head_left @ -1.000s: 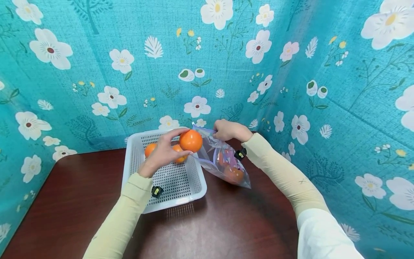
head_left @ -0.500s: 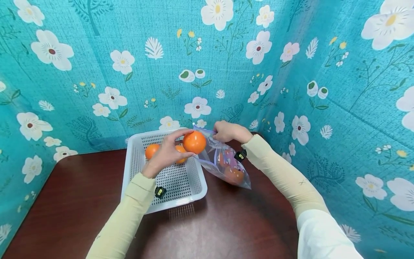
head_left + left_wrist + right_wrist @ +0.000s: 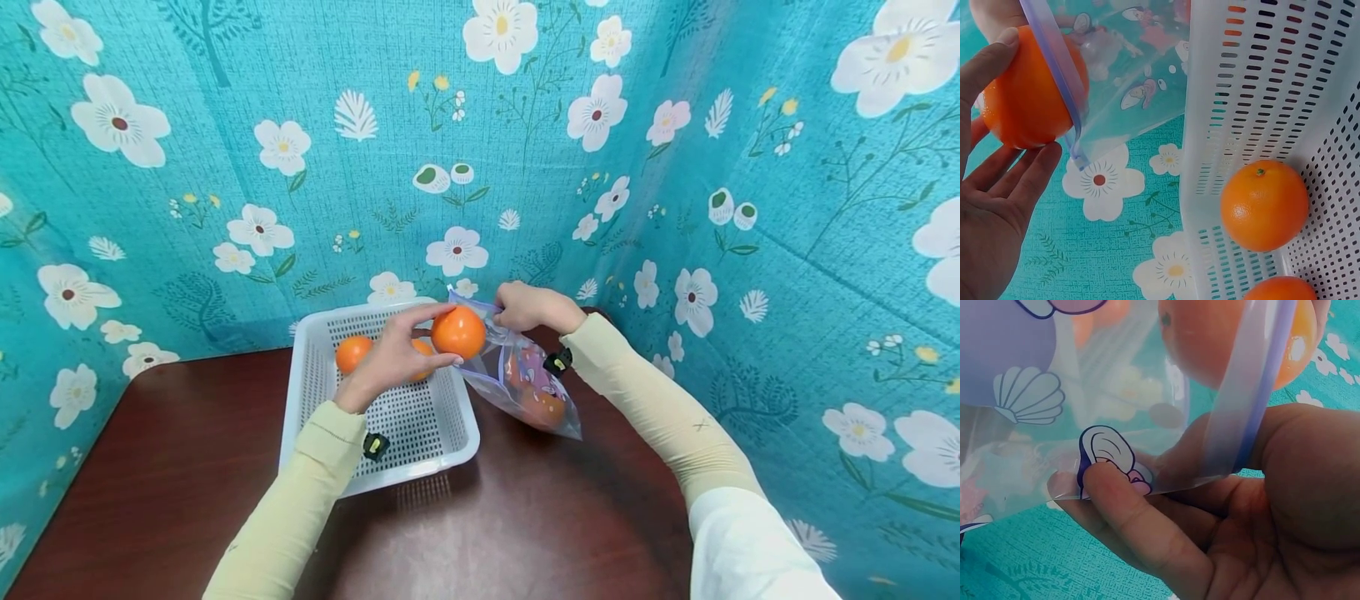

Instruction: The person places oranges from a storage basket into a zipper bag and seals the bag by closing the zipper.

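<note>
My left hand holds an orange between thumb and fingers, right at the mouth of a clear zip bag. In the left wrist view, part of that orange shows through the plastic, past the purple zip strip. My right hand grips the far edge of the bag; its thumb is inside the mouth and its fingers lie against the printed outside, as the right wrist view shows. Lower in the bag sits another orange, seen through the plastic.
A white perforated basket stands on the dark wooden table, left of the bag. Inside it lie an orange and a second one partly hidden behind my left hand. A turquoise flowered cloth hangs behind and along the sides.
My left hand has carried the orange a little to the right, from over the basket rim to the bag's mouth. The right hand and the bag have hardly moved.
</note>
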`<action>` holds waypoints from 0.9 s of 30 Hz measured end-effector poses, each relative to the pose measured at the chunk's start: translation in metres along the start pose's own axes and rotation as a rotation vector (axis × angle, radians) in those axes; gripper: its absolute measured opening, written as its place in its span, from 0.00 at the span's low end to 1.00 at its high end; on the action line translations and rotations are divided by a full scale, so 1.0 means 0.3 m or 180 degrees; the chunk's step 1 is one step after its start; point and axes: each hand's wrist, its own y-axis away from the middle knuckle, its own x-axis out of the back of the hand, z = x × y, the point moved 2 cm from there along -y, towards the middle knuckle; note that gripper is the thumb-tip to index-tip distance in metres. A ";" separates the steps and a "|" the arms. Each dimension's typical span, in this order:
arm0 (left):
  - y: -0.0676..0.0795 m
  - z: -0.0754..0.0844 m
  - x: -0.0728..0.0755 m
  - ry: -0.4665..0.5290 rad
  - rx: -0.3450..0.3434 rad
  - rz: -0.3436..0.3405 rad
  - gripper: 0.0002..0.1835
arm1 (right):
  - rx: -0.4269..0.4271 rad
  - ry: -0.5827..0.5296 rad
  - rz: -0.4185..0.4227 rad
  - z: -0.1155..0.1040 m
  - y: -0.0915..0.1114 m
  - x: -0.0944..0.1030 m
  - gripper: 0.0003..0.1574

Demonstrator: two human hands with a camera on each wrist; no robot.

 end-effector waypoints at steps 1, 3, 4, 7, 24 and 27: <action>-0.001 0.002 -0.001 0.0001 -0.0010 -0.0013 0.39 | 0.0000 -0.0008 0.0002 0.000 0.001 0.001 0.24; -0.006 0.004 -0.006 -0.0008 -0.0033 -0.0037 0.38 | -0.0005 -0.0019 0.0010 0.000 0.004 0.003 0.23; -0.008 0.003 -0.008 -0.0009 -0.0038 -0.0041 0.38 | -0.0007 -0.0034 0.0011 0.000 0.005 0.005 0.23; -0.011 0.004 -0.014 -0.0021 -0.0043 -0.0044 0.38 | -0.0006 -0.0066 0.0011 0.001 0.008 0.007 0.22; -0.024 0.016 -0.033 -0.0007 -0.0056 -0.0117 0.38 | -0.0007 -0.0075 0.0002 0.004 0.011 0.010 0.16; -0.025 0.019 -0.038 -0.0059 -0.0054 -0.0129 0.37 | -0.0010 -0.0079 0.0006 0.007 0.011 0.007 0.15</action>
